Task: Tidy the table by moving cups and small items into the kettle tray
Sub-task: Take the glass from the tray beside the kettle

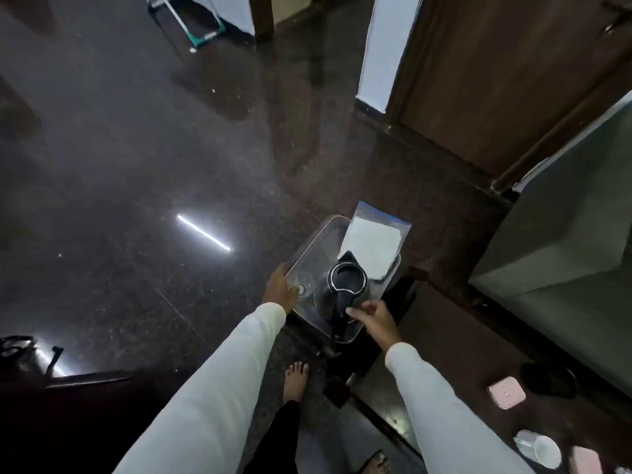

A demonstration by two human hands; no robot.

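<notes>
Left hand [281,288] grip clamped on left rim of clear tray [316,239], frame centre. Right hand [374,318] fingers loosely apart, touching kettle [346,280] handle. Cup [542,451] and pink boxes [505,392] on table [444,336], lower right; right hand nearer.

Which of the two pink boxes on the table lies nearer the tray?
The upper pink box, beside the dark round item; the other pink box sits at the bottom edge, farther from the tray.
</notes>
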